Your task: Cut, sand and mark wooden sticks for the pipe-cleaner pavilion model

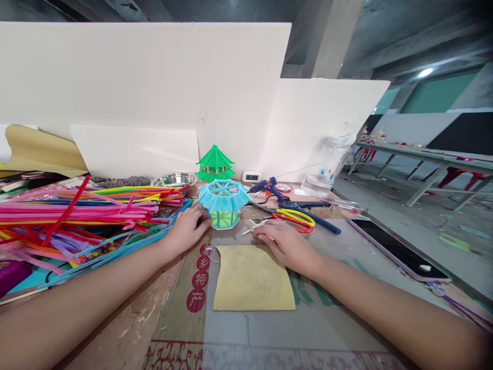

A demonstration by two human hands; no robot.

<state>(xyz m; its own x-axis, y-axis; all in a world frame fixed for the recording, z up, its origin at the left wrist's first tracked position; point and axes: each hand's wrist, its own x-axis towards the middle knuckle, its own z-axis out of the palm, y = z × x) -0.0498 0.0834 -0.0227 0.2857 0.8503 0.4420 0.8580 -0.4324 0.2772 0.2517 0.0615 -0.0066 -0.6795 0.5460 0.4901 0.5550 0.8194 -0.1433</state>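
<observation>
A small round pavilion model (pixel 224 198) with a light blue pipe-cleaner roof, a spoked open top and a green floor stands in the middle of the table. My left hand (pixel 188 227) rests at its left side, thumb and fingers bent but apart. Whether they touch the model is hard to see. Beside several short pale sticks (pixel 252 227) lies my right hand (pixel 283 241), its fingers curled together at their ends; what is under the fingertips is hidden. A yellowish sandpaper sheet (pixel 254 280) lies in front, its top right corner near my right wrist.
Behind stand a green tiered roof (pixel 215 164), a metal bowl (pixel 174 179) and a small clock (pixel 251 176). A glue gun (pixel 271 188), scissors (pixel 295 218) and blue-handled pliers (pixel 319 218) lie right of the model. Pipe cleaners (pixel 77 210) fill the left; a phone (pixel 396 249) lies right.
</observation>
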